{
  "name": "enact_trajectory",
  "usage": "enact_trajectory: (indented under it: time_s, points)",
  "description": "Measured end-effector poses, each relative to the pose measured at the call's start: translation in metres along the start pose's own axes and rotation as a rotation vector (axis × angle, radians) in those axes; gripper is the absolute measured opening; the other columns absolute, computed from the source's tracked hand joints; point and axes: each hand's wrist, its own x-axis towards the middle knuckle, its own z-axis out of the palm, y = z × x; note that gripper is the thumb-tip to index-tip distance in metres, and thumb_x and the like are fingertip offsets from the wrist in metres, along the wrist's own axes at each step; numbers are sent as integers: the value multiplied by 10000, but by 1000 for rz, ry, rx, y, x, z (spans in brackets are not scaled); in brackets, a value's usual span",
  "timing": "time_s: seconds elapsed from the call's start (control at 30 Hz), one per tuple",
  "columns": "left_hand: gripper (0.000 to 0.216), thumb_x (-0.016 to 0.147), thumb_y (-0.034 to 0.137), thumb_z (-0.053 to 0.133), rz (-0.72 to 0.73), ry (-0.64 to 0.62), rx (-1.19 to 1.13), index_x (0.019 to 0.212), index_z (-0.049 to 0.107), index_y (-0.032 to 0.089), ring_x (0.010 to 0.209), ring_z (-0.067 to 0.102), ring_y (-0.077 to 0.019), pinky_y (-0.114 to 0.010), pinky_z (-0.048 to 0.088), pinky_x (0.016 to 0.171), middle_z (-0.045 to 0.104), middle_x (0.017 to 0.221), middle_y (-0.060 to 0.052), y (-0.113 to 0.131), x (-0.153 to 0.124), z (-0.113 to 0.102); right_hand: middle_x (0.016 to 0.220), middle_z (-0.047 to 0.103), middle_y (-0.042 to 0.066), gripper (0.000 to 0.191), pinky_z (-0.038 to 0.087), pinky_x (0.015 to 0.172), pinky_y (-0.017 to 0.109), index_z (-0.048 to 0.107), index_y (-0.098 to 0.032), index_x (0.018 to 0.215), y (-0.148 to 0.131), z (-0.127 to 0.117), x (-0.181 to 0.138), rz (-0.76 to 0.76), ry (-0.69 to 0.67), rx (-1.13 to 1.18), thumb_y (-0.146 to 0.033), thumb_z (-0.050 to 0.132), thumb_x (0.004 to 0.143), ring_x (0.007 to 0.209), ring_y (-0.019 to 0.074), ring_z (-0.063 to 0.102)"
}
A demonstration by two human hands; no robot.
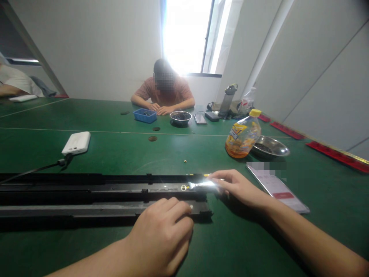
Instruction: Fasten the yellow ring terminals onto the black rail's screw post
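Two long black channel-shaped strips lie side by side across the table. My right hand (235, 186) pinches a shiny metal tool, seemingly a wrench (203, 185), at the right end of the far strip (115, 187). The tool's tip sits beside a small brass-coloured nut (183, 187) in that channel. My left hand (165, 231) is curled over the near strip (109, 209) close to its right end, fingers together and bent down on it. A pale round spot shows by its fingertips, and its thumb side is partly hidden.
A loose brass ring (185, 161) lies beyond the strips. Right of my hand are a phone (278, 188), a drink bottle (242, 136) and a steel bowl (276, 148). A white power bank (76, 143) with a cable stands left. Opposite, a person (167, 90) sits behind a blue basket (145, 116).
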Motion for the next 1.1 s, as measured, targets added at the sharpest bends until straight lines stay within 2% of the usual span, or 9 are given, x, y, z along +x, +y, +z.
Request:
enact_trajectory:
  time_s: [0.17, 0.4, 0.67, 0.87, 1.1]
  points:
    - [74, 918, 196, 625, 6, 5, -1, 982, 662, 201, 869, 583, -241, -397, 492, 726, 672, 1068, -70, 0, 0, 1, 740, 644, 38, 537, 425, 619, 283, 829, -134, 1076, -2, 3, 0, -12, 4, -49, -637, 674, 967, 687, 173, 555]
    - [77, 918, 187, 620, 1, -1, -7, 984, 657, 199, 878, 575, -243, -403, 486, 734, 668, 1071, -72, 0, 1, 0, 785, 682, 57, 517, 467, 678, 304, 831, -139, 1064, -7, 11, 1, -70, -24, -85, -610, 625, 1004, 745, 198, 598]
    - [75, 924, 175, 607, 2, -2, -18, 980, 654, 197, 876, 564, -244, -410, 486, 733, 661, 1072, -70, 0, 1, 1, 836, 729, 68, 424, 481, 697, 310, 808, -124, 1143, 3, 16, 3, -28, 89, 50, -494, 695, 970, 748, 192, 615]
    - [87, 922, 185, 620, 6, -5, -24, 999, 658, 196, 879, 567, -247, -412, 490, 730, 663, 1081, -71, -1, 0, 1, 705, 663, 19, 437, 360, 521, 258, 787, -112, 1101, 9, 10, 5, -3, 138, 99, -511, 704, 944, 563, 125, 499]
    - [84, 934, 193, 609, 10, 10, -17, 1001, 660, 194, 875, 577, -246, -405, 492, 725, 669, 1083, -73, 0, 1, 0, 706, 653, 17, 451, 324, 513, 246, 792, -102, 1060, 10, 8, 4, -20, 100, 140, -530, 739, 928, 576, 114, 500]
